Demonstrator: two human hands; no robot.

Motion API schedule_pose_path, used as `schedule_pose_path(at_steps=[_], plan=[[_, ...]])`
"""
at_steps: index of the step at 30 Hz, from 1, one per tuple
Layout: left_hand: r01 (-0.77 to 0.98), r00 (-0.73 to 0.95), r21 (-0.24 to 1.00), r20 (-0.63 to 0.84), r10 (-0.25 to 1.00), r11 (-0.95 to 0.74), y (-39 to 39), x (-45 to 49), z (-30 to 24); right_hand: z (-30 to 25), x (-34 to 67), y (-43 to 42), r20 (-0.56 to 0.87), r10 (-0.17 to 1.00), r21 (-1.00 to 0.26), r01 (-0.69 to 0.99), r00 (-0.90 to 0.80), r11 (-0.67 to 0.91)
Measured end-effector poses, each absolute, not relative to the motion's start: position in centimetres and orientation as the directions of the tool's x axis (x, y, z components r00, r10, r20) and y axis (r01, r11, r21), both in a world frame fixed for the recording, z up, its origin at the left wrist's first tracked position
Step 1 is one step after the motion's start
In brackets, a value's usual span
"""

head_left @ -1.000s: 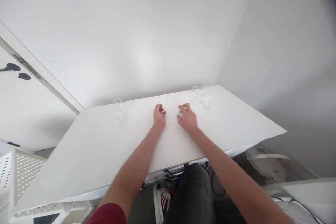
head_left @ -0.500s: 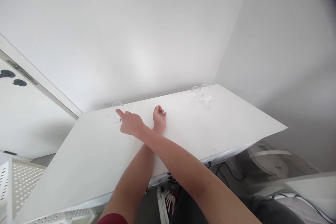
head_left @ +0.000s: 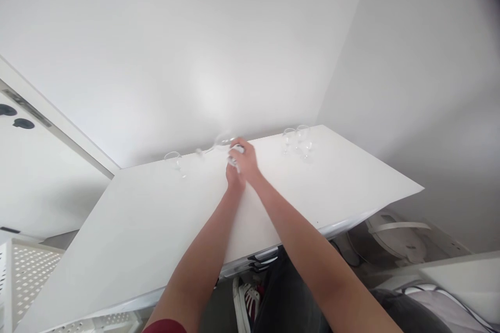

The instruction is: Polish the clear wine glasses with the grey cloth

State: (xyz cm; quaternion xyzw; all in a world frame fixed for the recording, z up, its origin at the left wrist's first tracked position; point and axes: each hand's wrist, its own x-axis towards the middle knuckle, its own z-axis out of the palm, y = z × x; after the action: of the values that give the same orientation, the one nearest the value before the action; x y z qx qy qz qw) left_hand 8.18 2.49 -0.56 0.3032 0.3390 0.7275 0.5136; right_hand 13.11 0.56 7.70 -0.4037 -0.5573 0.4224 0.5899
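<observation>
My right hand (head_left: 247, 158) is curled around clear, pale glassware over the middle of the white table. A clear stemmed glass (head_left: 224, 140), blurred and tilted on its side, reaches left from the fingers toward the wall. Just below and against it is my left hand (head_left: 235, 176), whose fingers are largely hidden and smeared, so its grip is unclear. Off to the left stands another clear stemmed glass (head_left: 173, 158) near the table's back edge, apart from both hands. Several similar glasses (head_left: 300, 138) stand close together at the back right.
The white table (head_left: 148, 234) runs along the wall and into the corner. Below its front edge are a shoe (head_left: 245, 304) and dark clips. A perforated white rack (head_left: 33, 276) stands at lower left, a white rounded appliance (head_left: 398, 237) at lower right.
My right hand has swung from the left glass back to the middle, uncrossing my arms. A blurred, tilted glass now shows at my hands, which have come together.
</observation>
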Motion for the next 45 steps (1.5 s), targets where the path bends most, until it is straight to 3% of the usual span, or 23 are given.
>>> schedule_pose_path(at_steps=[2, 5, 11, 16, 20, 26, 31, 34, 37, 45], plan=[[-0.562, -0.200, 0.798, 0.124, 0.972, -0.217, 2.3, 8.2, -0.3, 6.8, 16.6, 1.7, 0.275, 0.958, -0.952, -0.112, 0.082, 0.283], [-0.541, -0.113, 0.813, 0.184, 0.976, -0.216, 1.8, 8.3, 0.0, 4.5, 19.8, 2.2, 0.189, 0.982, -0.966, -0.175, 0.028, 0.191], [-0.490, -0.234, 0.820, 0.204, 0.951, -0.297, 2.0, 8.3, -0.1, 1.0, 20.9, 2.1, 0.181, 0.974, -0.922, -0.369, -0.138, 0.119], [-0.416, -0.358, 0.867, 0.121, 0.926, -0.274, 2.2, 8.0, -0.4, -0.2, 22.2, 3.9, 0.045, 0.989, -0.840, -0.531, 0.144, 0.116], [-0.377, -0.359, 0.873, 0.170, 0.918, -0.309, 2.1, 8.1, -0.4, -0.7, 22.5, 4.1, 0.051, 0.976, -0.836, -0.525, 0.214, 0.159], [-0.345, -0.428, 0.864, 0.204, 0.880, -0.368, 2.0, 8.1, -0.1, -0.6, 22.4, 3.6, 0.113, 0.990, -0.801, -0.581, 0.090, 0.144], [-0.309, -0.427, 0.870, 0.235, 0.873, -0.385, 1.9, 8.0, -0.1, -0.7, 22.9, 3.6, 0.157, 0.979, -0.770, -0.604, 0.134, 0.206], [-0.334, -0.436, 0.859, 0.224, 0.872, -0.388, 1.9, 8.0, -0.1, -0.3, 22.8, 3.1, 0.203, 0.978, -0.776, -0.600, 0.056, 0.195], [-0.348, -0.421, 0.846, 0.244, 0.874, -0.404, 2.0, 8.1, -0.1, 0.2, 22.5, 2.5, 0.210, 0.977, -0.806, -0.571, -0.037, 0.152], [-0.299, -0.444, 0.861, 0.256, 0.859, -0.411, 2.0, 7.9, -0.2, 0.2, 21.4, 2.0, 0.192, 0.981, -0.896, -0.408, 0.004, 0.177]])
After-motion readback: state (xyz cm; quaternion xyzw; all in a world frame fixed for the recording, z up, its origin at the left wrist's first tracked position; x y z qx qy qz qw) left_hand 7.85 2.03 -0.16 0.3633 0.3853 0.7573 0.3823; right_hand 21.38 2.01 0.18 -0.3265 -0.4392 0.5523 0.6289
